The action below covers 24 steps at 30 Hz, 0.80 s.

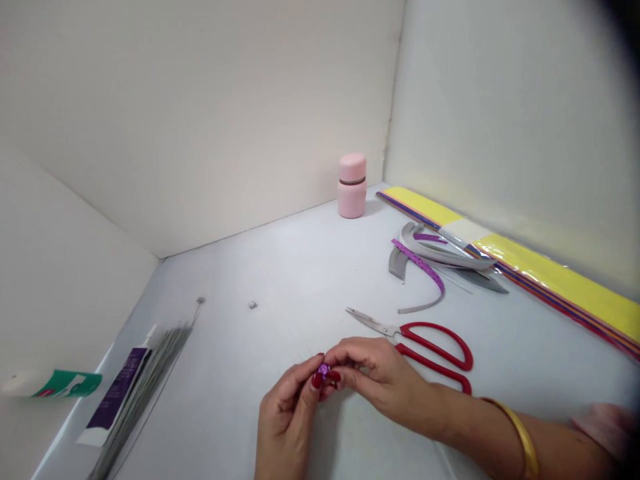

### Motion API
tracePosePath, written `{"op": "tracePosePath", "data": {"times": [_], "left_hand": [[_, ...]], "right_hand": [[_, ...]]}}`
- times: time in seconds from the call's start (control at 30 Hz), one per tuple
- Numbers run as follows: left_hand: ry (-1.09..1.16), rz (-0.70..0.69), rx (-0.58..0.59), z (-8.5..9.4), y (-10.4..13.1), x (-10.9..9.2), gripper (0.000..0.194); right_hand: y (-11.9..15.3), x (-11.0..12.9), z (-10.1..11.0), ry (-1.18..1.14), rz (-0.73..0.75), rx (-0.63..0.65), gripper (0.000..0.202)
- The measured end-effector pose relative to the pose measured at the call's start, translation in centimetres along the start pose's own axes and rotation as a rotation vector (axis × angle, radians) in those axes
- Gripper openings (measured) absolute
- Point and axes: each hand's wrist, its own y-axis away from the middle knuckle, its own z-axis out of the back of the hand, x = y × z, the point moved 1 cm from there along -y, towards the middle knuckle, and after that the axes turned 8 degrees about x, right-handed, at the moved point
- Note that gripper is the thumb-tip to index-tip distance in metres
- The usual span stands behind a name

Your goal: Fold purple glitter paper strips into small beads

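Between the fingertips of both hands is a small shiny purple piece (325, 371), crumpled or folded; its exact kind is too small to tell. My left hand (293, 403) pinches it from the left, with thumb and forefinger closed on it. From the right, my right hand (377, 373) pinches the same piece, fingers curled in. Just behind the right hand lies a pair of scissors (387, 329) with red handles, partly covered by that hand. The fingers hide part of the purple piece.
A pink jar (352, 187) stands at the back. Purple and grey strips (425, 260) lie near yellow-topped sheets (545, 267) at right. At left are thin wires (145, 393), a purple-and-white tube (120, 393) and a green-and-white tube (70, 384). A small silvery piece (253, 305) lies mid-table.
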Motion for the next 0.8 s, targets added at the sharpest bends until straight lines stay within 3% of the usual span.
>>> {"op": "tracePosePath", "data": {"times": [0.1,0.27,0.43,0.6,0.8], "left_hand": [[0.019,0.042,-0.009,-0.07,0.11,0.21,0.018],[0.097,0.048,0.002,-0.36,0.19,0.55,0.018],[-0.005,0.050,-0.004,-0.24,0.21,0.23,0.016],[-0.046,0.007,0.013,-0.24,0.00,-0.10,0.015],[0.103,0.070,-0.003,-0.26,-0.14,0.29,0.016]], "right_hand": [[-0.08,-0.07,-0.27,-0.198,-0.044,-0.009,0.013],[-0.06,-0.17,-0.36,-0.252,-0.084,-0.017,0.011],[-0.20,-0.53,-0.39,-0.460,-0.172,0.013,0.009],[-0.49,-0.72,-0.54,-0.646,-0.311,0.055,0.024],[-0.60,-0.74,-0.65,-0.705,-0.324,0.045,0.029]]}}
